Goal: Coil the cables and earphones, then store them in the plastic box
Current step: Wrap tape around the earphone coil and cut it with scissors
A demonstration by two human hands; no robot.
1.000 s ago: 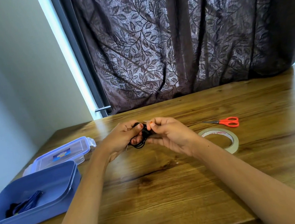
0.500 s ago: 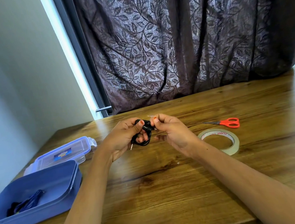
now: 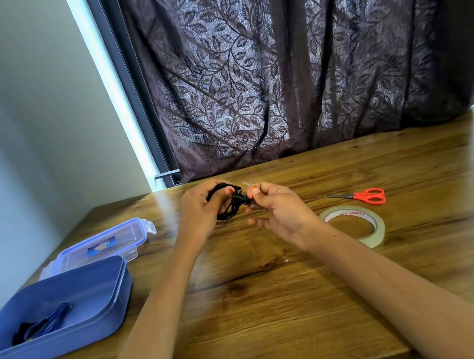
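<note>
1. A blue rectangular plastic box (image 3: 67, 316) is seen open at the left edge of the wooden table (image 3: 275, 308); a coiled dark blue cable (image 3: 43, 322) is lying inside it, towards its left end.
2. The box's clear snap-on lid (image 3: 103, 245) is laid flat on the table just behind the box.
3. A black coiled earphone cable (image 3: 226, 203) is gripped in the left hand (image 3: 202, 210), raised above the table; the fingers are curled around the bundle, with the thumb pressed on top.
4. A small strip of clear tape (image 3: 249, 184) is pinched between thumb and forefinger of the right hand (image 3: 281, 212), just beside the black bundle; the remaining fingers are loosely bent.
5. A roll of clear adhesive tape (image 3: 355, 226) is lying flat on the table to the right of the right wrist.
6. Orange-handled scissors (image 3: 366, 195) are lying just behind the roll.
</note>
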